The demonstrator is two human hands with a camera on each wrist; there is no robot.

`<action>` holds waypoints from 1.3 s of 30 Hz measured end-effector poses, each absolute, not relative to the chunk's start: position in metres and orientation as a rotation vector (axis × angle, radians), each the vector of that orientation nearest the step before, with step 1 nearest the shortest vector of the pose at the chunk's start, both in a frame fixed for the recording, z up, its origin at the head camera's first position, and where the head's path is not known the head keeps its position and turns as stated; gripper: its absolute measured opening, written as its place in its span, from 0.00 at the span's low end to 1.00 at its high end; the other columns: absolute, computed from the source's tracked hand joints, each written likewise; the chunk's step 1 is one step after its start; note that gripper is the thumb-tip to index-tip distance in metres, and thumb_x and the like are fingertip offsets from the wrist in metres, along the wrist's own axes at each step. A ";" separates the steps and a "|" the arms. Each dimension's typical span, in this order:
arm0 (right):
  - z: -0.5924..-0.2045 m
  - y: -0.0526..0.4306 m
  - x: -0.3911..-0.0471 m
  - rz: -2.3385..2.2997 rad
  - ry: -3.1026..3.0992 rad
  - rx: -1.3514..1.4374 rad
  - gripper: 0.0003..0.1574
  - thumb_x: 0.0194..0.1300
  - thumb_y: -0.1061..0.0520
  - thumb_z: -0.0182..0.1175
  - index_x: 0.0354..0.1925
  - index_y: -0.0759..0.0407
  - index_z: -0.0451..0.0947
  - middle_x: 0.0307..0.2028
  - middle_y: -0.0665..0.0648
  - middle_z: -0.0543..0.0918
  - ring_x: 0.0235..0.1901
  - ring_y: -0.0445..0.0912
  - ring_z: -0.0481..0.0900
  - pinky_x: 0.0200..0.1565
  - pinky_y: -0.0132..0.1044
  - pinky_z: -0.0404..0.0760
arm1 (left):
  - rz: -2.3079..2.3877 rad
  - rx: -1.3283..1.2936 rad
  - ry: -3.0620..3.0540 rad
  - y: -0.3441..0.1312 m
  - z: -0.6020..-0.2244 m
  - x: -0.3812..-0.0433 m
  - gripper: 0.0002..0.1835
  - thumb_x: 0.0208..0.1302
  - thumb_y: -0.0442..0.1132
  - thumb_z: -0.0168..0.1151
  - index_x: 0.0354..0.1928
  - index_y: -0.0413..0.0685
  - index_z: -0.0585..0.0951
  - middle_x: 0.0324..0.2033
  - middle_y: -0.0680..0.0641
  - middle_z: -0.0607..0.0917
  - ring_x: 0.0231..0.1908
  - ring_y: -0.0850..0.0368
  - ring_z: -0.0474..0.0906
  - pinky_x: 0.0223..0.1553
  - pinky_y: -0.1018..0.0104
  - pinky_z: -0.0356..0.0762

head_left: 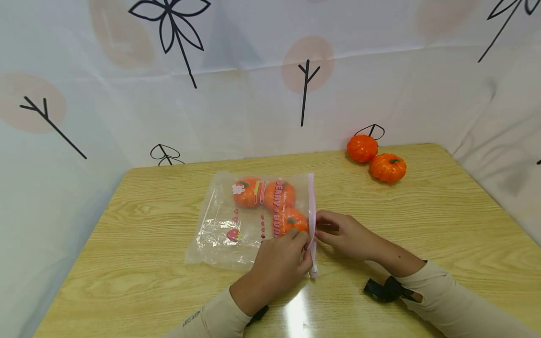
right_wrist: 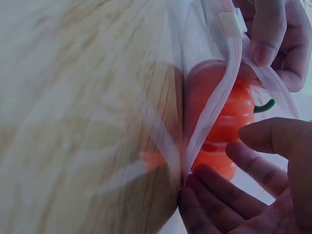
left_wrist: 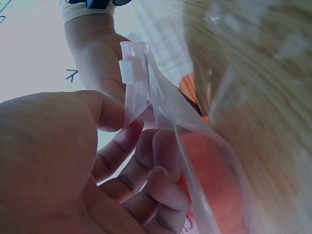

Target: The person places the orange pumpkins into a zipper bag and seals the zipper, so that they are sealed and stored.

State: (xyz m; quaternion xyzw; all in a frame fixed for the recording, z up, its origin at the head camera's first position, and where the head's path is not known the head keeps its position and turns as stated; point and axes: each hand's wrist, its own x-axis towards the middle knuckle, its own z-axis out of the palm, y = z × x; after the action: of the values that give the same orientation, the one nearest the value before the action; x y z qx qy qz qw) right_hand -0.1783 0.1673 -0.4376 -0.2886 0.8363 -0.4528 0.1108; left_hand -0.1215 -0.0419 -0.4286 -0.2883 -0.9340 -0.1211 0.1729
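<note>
A clear slider zip bag [head_left: 220,220] with a pink zip strip [head_left: 312,197] lies on the table, its mouth facing right. Three orange toy pumpkins [head_left: 279,196] are inside it. At the near part of the mouth my left hand [head_left: 281,260] pinches one lip of the bag between thumb and fingers. The white slider [left_wrist: 126,71] sits at the near end of the strip. My right hand [head_left: 348,234] is at the mouth from the right, its fingers touching the lower lip and its thumb held apart. In the right wrist view the lips are parted, with a pumpkin [right_wrist: 219,112] behind them.
Two more orange toy pumpkins, one [head_left: 362,148] at the table's back edge and one [head_left: 387,168] just in front of it, sit at the back right. A patterned white cloth [head_left: 253,103] hangs behind the wooden table [head_left: 444,202]. Black wrist cameras [head_left: 386,289] are strapped at the sleeves.
</note>
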 end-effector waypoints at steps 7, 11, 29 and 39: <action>-0.439 0.167 -0.179 -1.334 2.449 -0.858 0.11 0.73 0.58 0.57 0.51 0.55 0.79 0.52 0.56 0.84 0.60 0.57 0.80 0.59 0.49 0.78 | -0.350 -0.826 -2.644 -0.043 -0.429 -0.122 0.07 0.62 0.46 0.64 0.30 0.57 0.77 0.23 0.59 0.74 0.17 0.69 0.62 0.16 0.74 0.55; -0.439 0.168 -0.180 -1.328 2.447 -0.869 0.10 0.73 0.57 0.57 0.50 0.55 0.79 0.52 0.55 0.84 0.60 0.56 0.80 0.59 0.49 0.78 | -0.356 -0.832 -2.634 -0.043 -0.429 -0.122 0.07 0.62 0.46 0.64 0.30 0.56 0.76 0.23 0.59 0.73 0.17 0.69 0.62 0.16 0.74 0.54; -0.439 0.167 -0.179 -1.221 2.550 -0.942 0.16 0.73 0.55 0.56 0.55 0.52 0.83 0.56 0.53 0.84 0.59 0.50 0.79 0.58 0.42 0.79 | -0.333 -0.838 -2.590 -0.043 -0.431 -0.122 0.06 0.61 0.46 0.64 0.30 0.56 0.77 0.23 0.58 0.74 0.17 0.68 0.63 0.17 0.73 0.54; -0.438 0.167 -0.178 -1.201 2.482 -0.997 0.17 0.74 0.55 0.55 0.56 0.54 0.83 0.60 0.59 0.80 0.62 0.54 0.76 0.61 0.36 0.75 | -0.310 -0.839 -2.621 -0.043 -0.432 -0.123 0.05 0.61 0.46 0.63 0.36 0.55 0.82 0.27 0.58 0.81 0.18 0.66 0.70 0.18 0.71 0.62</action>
State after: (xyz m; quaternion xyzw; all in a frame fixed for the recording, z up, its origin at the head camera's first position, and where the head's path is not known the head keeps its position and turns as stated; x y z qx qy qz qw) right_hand -0.1780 0.1668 -0.4383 -0.3382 0.8419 -0.4074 0.1043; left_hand -0.1230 -0.0429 -0.4317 -0.2978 -0.9300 -0.1102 0.1850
